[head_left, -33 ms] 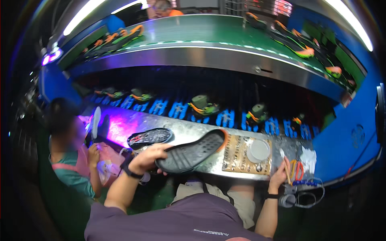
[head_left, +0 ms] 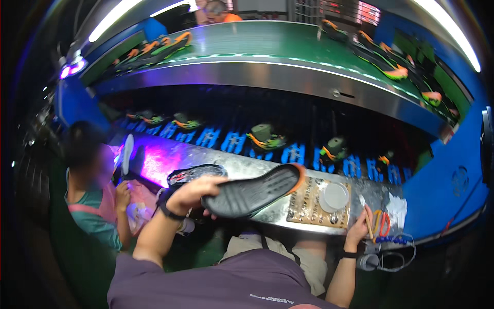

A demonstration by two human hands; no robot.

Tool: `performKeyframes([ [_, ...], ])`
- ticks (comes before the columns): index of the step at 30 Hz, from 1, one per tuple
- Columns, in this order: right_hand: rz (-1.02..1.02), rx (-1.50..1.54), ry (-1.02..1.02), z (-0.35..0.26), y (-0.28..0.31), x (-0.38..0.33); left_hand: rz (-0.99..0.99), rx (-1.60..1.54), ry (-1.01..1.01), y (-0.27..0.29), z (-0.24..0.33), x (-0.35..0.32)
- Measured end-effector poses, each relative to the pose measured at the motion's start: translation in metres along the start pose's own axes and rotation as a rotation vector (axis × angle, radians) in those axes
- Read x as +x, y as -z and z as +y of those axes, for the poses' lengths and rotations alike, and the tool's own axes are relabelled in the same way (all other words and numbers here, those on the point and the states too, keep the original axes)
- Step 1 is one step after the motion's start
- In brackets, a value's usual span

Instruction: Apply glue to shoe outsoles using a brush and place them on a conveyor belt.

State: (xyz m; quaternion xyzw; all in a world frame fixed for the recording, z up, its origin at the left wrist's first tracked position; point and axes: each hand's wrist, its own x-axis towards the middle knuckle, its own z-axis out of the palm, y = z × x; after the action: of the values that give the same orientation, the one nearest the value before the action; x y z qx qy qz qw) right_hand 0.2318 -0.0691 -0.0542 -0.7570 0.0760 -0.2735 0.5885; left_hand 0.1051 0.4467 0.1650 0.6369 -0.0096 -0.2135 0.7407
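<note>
My left hand (head_left: 198, 194) grips the heel end of a black shoe sole (head_left: 247, 191). Its orange-edged end points up and to the right, above the metal bench (head_left: 267, 213). Behind that hand, a second dark sole (head_left: 193, 173) lies on the bench, partly covered by my wrist. At the bench's right end, my right hand (head_left: 357, 229) is closed around a slim wooden-handled brush (head_left: 368, 226) with a pale tip pointing up. A round whitish lid or dish (head_left: 335, 197) rests on a brown printed sheet (head_left: 311, 213) to the left of this hand.
Orange-handled scissors (head_left: 385, 224) and a crumpled white cloth (head_left: 396, 207) lie right of my right hand. Beyond the bench, shoe uppers (head_left: 265, 136) stand on a blue-slatted conveyor. A green belt (head_left: 257, 38) above carries more soles. A co-worker (head_left: 92, 185) sits at my left.
The sole in my left hand has turned slightly, showing its upper face at a different tilt. The whole view has shifted a little. My right hand keeps its hold on the brush.
</note>
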Motion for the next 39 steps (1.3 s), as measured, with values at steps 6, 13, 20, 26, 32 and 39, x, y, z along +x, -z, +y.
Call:
performKeyframes([
  [6, -0.057, -0.112, 0.118, -0.008, -0.002, -0.002, -0.054, -0.022, -0.466, 0.029, 0.165, 0.102],
  [13, -0.032, -0.148, 0.136, -0.004, -0.011, 0.001, 0.422, 0.173, -0.702, 0.066, 0.263, 0.208],
  [20, 0.009, -0.172, 0.174, 0.0, -0.002, -0.006, 1.688, 1.53, -0.204, 0.164, 0.26, 0.17],
  [26, -0.065, -0.118, 0.167, -0.017, -0.013, 0.001, 1.523, 1.316, 0.109, 0.32, 0.243, 0.056],
  [32, 0.017, -0.18, 0.271, -0.023, -0.013, -0.004, 1.715, 1.163, -0.278, 0.284, 0.221, 0.03],
  [39, -0.047, -0.115, 0.179, -0.011, -0.012, 0.0, 1.599, 0.612, -0.915, 0.174, 0.152, 0.03],
])
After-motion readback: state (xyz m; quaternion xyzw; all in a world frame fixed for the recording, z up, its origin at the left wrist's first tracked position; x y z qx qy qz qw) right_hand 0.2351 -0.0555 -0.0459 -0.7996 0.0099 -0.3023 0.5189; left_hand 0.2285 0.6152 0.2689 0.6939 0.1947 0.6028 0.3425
